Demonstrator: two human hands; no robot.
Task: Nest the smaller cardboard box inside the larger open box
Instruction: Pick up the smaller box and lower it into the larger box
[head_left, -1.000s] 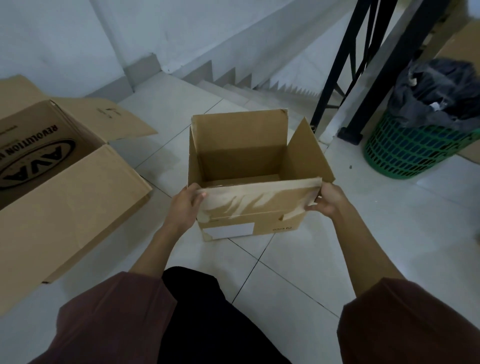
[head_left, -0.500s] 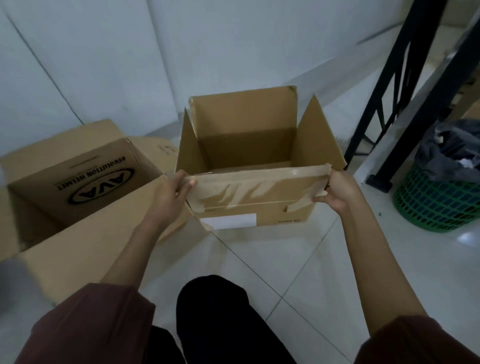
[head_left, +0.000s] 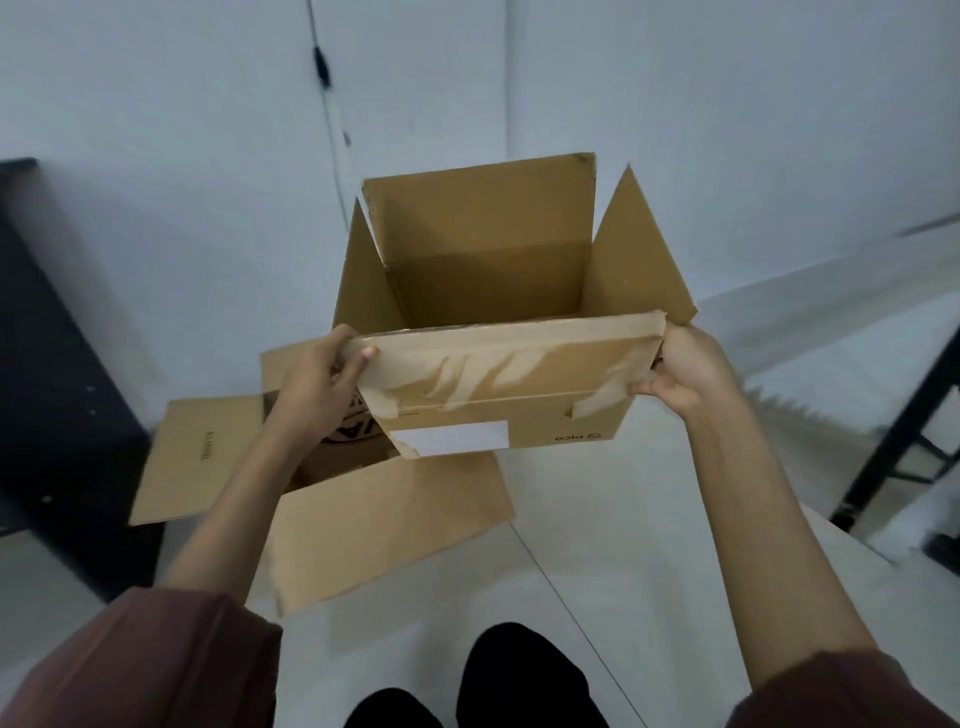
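The smaller cardboard box (head_left: 498, 270) is held up in the air, open at the top with its flaps standing. Torn tape and a white label mark its near side. My left hand (head_left: 317, 384) grips its near left corner and my right hand (head_left: 685, 369) grips its near right corner. The larger open box (head_left: 384, 525) sits on the floor below and to the left. The small box and my left arm hide most of its opening. A dark printed logo shows inside it beside my left wrist.
A white wall (head_left: 182, 104) with a thin cable (head_left: 332, 130) stands close behind. A dark piece of furniture (head_left: 47, 364) is at the left. A black metal railing post (head_left: 898, 436) rises at the right. White floor tiles (head_left: 623, 545) lie under the boxes.
Both hands have lifted the smaller box off the floor and carried it left, over the larger box. The view has swung left, so the green basket and stairs are out of sight.
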